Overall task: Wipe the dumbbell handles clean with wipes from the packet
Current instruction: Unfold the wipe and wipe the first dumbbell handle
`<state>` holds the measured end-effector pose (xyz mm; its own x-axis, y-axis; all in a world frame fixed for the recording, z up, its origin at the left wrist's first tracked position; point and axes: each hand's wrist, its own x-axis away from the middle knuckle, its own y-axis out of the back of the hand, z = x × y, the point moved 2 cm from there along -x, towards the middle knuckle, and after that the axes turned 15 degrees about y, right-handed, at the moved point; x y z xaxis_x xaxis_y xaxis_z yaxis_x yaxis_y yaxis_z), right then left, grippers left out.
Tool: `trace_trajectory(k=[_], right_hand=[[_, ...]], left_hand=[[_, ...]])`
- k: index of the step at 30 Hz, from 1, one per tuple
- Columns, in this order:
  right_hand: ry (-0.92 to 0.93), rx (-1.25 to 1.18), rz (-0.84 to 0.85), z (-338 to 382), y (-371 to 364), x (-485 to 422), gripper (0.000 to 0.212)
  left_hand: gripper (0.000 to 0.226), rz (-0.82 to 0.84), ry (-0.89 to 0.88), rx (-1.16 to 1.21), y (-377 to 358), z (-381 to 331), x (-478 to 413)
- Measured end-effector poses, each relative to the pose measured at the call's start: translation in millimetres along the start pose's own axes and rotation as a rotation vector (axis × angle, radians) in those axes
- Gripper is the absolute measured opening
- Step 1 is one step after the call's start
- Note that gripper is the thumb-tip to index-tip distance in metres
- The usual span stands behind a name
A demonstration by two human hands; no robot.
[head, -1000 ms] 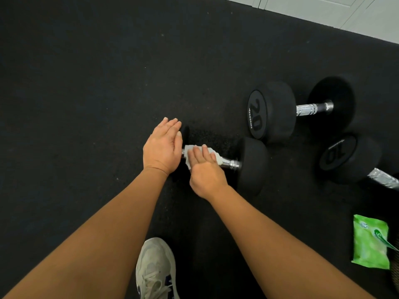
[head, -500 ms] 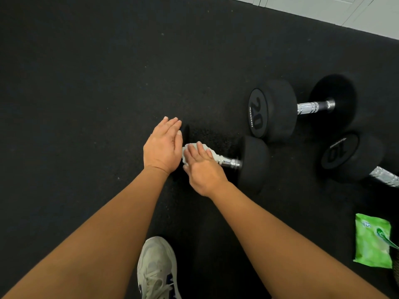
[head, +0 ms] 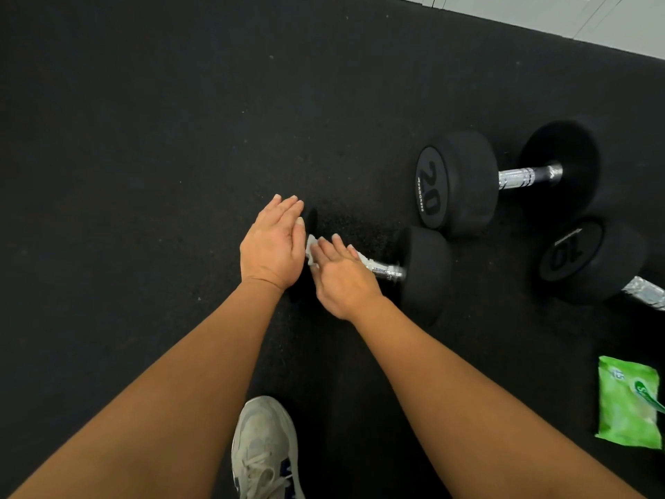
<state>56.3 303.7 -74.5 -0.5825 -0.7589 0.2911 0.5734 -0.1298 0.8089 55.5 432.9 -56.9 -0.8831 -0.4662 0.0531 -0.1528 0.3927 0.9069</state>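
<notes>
Black rubber floor (head: 144, 138) carries everything. 20 dumbbell (head: 457, 181) lies beyond and right of the right grip (head: 342, 279), well apart. 10 dumbbell (head: 590, 261) is further right, handle running out of frame. Worked dumbbell (head: 426, 271) sits under both grips, long axis left-right, its visible head just right of the right grip. Green packet (head: 628, 408) is well right of that grip and nearer the person. Shoe (head: 264, 448) is nearer still, between the forearms. Left grip (head: 271, 246): flat, fingers straight and together, resting over the mostly hidden left head, holding nothing. Right grip: fingers fairly straight, pressing the wipe (head: 312, 246) onto the handle (head: 387, 271) at its left end. Thumb hidden, can't tell if it wraps under. Bare knurled steel shows right of it. Likely next stroke: rightward along the axis, right grip nearer.
</notes>
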Motion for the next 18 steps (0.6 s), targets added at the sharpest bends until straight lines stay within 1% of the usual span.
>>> trace_trajectory(k=[2, 5, 11, 15, 18], right_hand=[[-0.057, 0.004, -0.022, -2.3, -0.4, 4.0, 0.051], [-0.115, 0.0, -0.065, 5.7, -8.0, 13.1, 0.052], [-0.011, -0.045, -0.036, 6.0, -4.9, -4.7, 0.051], [-0.082, -0.063, -0.051, -5.4, 6.3, -6.7, 0.043], [-0.123, -0.014, -0.07, -2.4, 6.3, -1.3, 0.041]], left_hand=[[0.041, 0.008, 0.001, -0.011, -0.8, -0.5, -0.5], [0.046, -0.011, -0.001, 0.001, -0.5, -0.9, 0.1], [0.045, -0.023, -0.004, 0.013, -0.9, -0.3, 1.0], [0.046, -0.02, -0.006, 0.014, -1.1, -0.9, -0.9], [0.046, -0.027, -0.001, 0.014, -0.9, -0.2, 0.1]])
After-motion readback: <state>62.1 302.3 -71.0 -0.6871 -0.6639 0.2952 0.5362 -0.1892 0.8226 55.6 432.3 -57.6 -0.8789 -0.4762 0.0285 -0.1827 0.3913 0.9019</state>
